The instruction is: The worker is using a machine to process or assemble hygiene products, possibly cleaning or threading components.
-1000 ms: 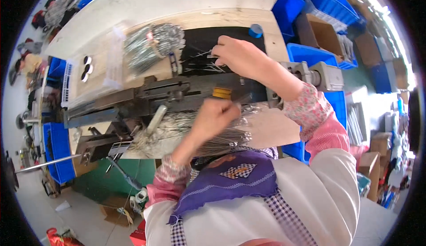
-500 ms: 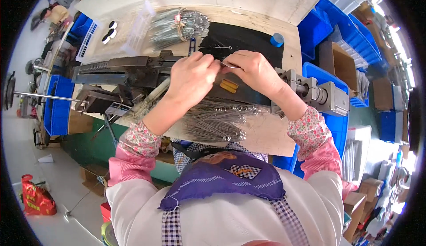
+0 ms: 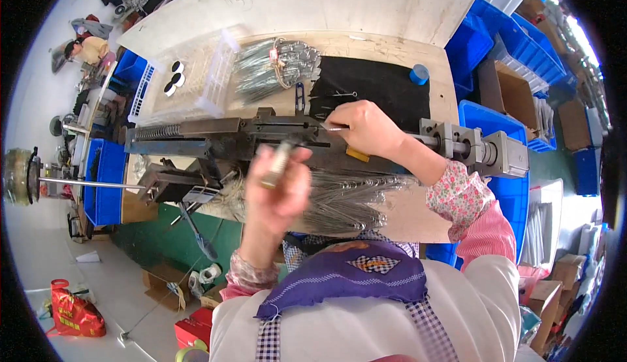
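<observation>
My left hand [image 3: 285, 189], smeared by motion, is closed around a short pale handle [image 3: 279, 164] in front of the dark metal bench machine [image 3: 215, 129]. The handle's dark upper end lies close to the machine; whether it is joined to it cannot be made out. At the machine's right end, my right hand [image 3: 372, 130] pinches a thin metal rod [image 3: 336, 128] whose tip meets the jaw. A small yellow block [image 3: 357, 155] lies just below that hand. Nearer me, a pile of thin metal rods with looped ends [image 3: 353, 205] spreads over the bench.
A tied bundle of metal rods [image 3: 277, 68] lies behind the machine, beside a clear plastic crate [image 3: 215, 78]. A black cloth [image 3: 385, 81] carries a blue round cap [image 3: 418, 74]. A grey clamp unit [image 3: 467, 145] stands right; blue bins [image 3: 506, 42] flank the bench.
My left hand has left my right hand, come down toward me and closed on the pale handle. My right hand still pinches the rod, now by the machine's jaw. The view has shifted slightly.
</observation>
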A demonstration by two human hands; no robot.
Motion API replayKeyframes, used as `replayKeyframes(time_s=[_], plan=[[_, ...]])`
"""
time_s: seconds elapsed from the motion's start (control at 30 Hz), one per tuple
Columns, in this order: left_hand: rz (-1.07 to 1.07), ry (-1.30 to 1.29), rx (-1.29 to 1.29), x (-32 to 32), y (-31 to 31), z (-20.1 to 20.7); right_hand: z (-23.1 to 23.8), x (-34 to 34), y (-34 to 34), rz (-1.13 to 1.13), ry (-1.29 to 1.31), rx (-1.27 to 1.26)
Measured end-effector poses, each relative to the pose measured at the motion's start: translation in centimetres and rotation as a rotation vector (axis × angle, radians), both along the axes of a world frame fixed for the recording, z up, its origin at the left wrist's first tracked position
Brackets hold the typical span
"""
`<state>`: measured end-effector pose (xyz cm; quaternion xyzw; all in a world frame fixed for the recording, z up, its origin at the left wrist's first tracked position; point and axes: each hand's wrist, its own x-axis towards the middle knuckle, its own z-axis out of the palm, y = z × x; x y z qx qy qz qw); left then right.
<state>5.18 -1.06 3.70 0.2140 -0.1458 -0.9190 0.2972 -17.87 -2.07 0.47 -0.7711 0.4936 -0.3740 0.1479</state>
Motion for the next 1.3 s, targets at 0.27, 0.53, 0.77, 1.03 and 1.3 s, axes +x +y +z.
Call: replayKeyframes(time_s=[0.27,0.53,0.77,1.03,1.3], plan=[[0.070,-0.778,-0.854,-1.5,2.3,-9.1,7.1,1.7,2.8,-0.118,0.199,-0.083],[0.048,-0.695,-0.756,-1.7,3.3,-7.8,19.4,1.6,15.0,0.203,-0.846,-0.503],[0.068,-0.610,-0.696,-3.2,3.0,-8.6,17.2,1.5,16.0,0.315,-0.639,-0.664],[0.173,-0.606,-0.662,-2.1,3.1,-9.7,15.5,-0.7,15.2,0.169,-0.636,-0.761],[0.063,-0.412,-0.711,-4.5,2.4,-9.2,15.0,4.2,12.4,0.183,-0.447,-0.321]])
